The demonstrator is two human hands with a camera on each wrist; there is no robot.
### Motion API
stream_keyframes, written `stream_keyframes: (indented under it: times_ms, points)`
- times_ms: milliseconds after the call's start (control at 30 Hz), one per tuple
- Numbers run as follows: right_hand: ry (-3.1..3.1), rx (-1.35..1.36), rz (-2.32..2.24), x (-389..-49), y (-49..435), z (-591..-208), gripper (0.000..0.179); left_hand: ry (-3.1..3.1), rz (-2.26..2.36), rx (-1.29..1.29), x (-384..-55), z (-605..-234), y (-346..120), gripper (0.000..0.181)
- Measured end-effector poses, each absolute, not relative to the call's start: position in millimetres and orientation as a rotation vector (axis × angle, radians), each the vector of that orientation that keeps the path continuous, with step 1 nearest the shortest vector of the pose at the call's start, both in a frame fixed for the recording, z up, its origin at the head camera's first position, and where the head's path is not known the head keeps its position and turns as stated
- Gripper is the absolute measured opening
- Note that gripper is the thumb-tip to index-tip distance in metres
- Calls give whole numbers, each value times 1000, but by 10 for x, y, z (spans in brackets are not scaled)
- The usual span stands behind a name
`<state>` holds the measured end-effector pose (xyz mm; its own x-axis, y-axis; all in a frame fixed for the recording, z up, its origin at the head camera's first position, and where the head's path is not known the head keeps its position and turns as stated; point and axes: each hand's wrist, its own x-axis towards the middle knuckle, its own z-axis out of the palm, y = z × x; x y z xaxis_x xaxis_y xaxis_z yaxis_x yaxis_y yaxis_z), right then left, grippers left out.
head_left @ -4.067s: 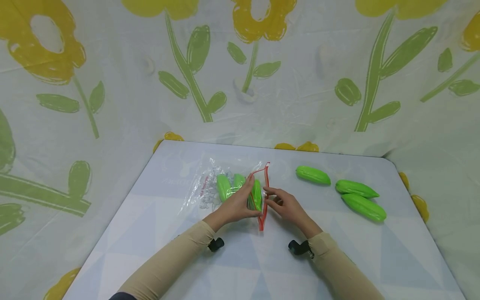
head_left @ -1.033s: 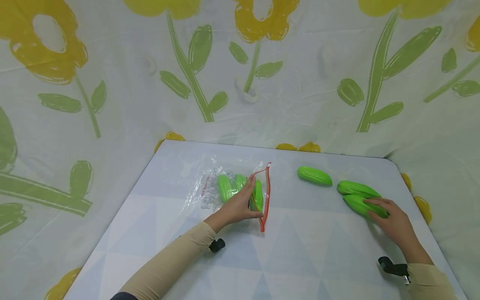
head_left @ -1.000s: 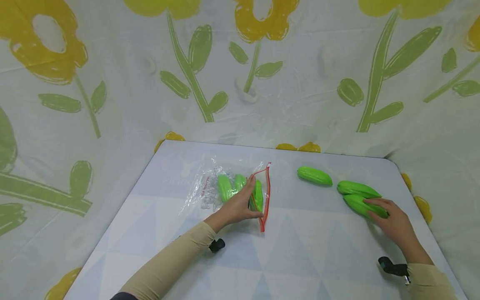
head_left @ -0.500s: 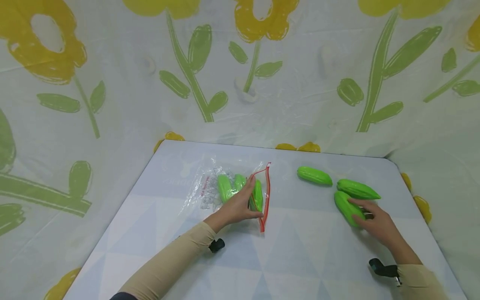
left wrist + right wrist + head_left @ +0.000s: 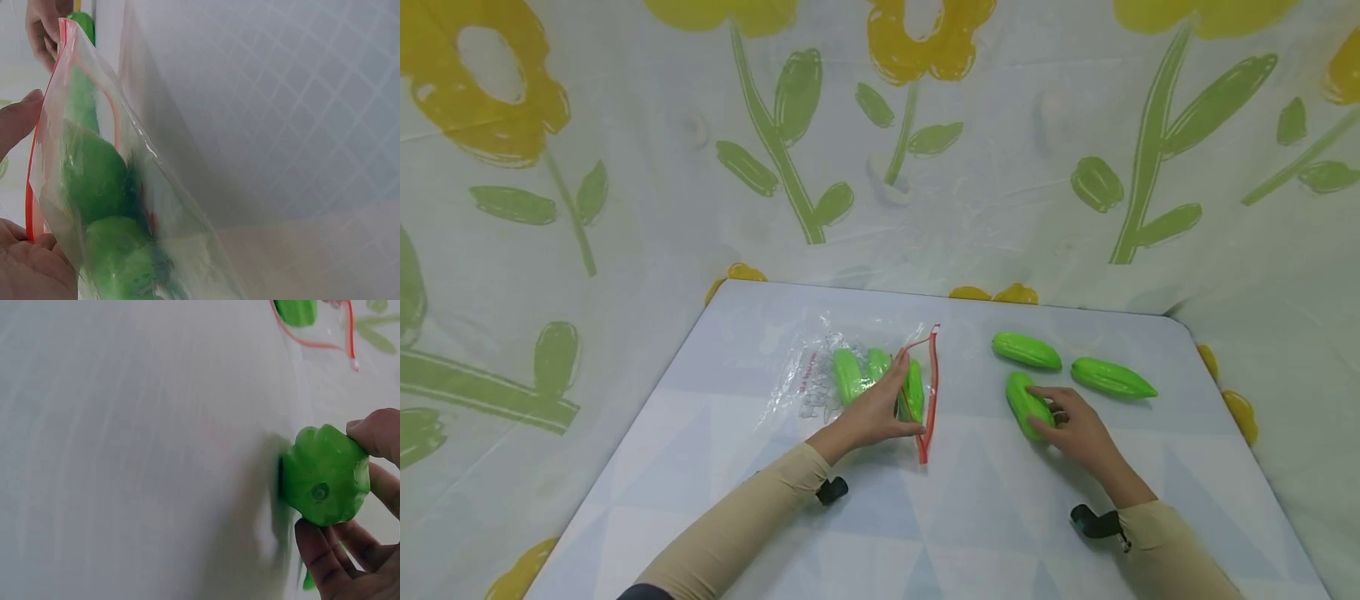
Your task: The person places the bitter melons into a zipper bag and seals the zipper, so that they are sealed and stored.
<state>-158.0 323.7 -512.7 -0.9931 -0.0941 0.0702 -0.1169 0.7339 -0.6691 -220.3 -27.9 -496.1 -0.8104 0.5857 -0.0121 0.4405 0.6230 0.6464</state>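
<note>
My left hand (image 5: 871,408) holds a clear zip bag (image 5: 782,392) at its red-edged mouth, thumb and fingers set apart along it. Inside the bag lie several bright green, ribbed, cucumber-shaped vegetables (image 5: 847,375); the hand partly covers them. In the left wrist view the bag's red strip (image 5: 30,200) runs past the thumb (image 5: 22,119) and fingers. To the right of the bag, my right hand (image 5: 1078,425) grips another green ribbed vegetable (image 5: 1026,406) between thumb and fingers. Its blunt end (image 5: 325,475) faces the camera in the right wrist view, close over the white tabletop.
Two more green vegetables lie on the table (image 5: 955,517): one at the back (image 5: 1026,350), one farther right (image 5: 1112,377). A flower-printed curtain (image 5: 985,208) surrounds the table's back and sides.
My right hand left the bag, took the front vegetable from the right-hand pair and carried it left toward the bag, turning it more upright in view. The left hand stayed at the bag mouth.
</note>
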Motion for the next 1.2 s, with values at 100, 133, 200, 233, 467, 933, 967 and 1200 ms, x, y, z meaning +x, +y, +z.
stream_keyframes:
  times_ms: [100,133,200,233,467,933,967,1200]
  points:
    - [-2884,210,1132,-1634,3099,-5131,53,2621,964,842,-2207,-4966,-281,123]
    - [-2883,213,1137,-1649,3061,-5132,53,2622,966,841,-2207,-4966,-281,123]
    - [-2884,218,1147,-1675,3003,-5129,54,2628,964,844,-2207,-4968,-282,123]
    - [-2888,210,1150,-1682,2986,-5130,54,2631,961,845,-2207,-4967,-278,123]
    - [-2939,209,1140,-1689,2999,-5132,60,2632,954,831,-2204,-4959,-273,123]
    - [-2964,265,1193,-1657,3032,-5143,64,2626,970,842,-2197,-4951,-272,123]
    - [-2955,267,1196,-1656,3026,-5150,64,2627,969,846,-2198,-4953,-272,124]
    - [-2901,317,1195,-1655,2998,-5180,64,2628,973,850,-2196,-4961,-271,124]
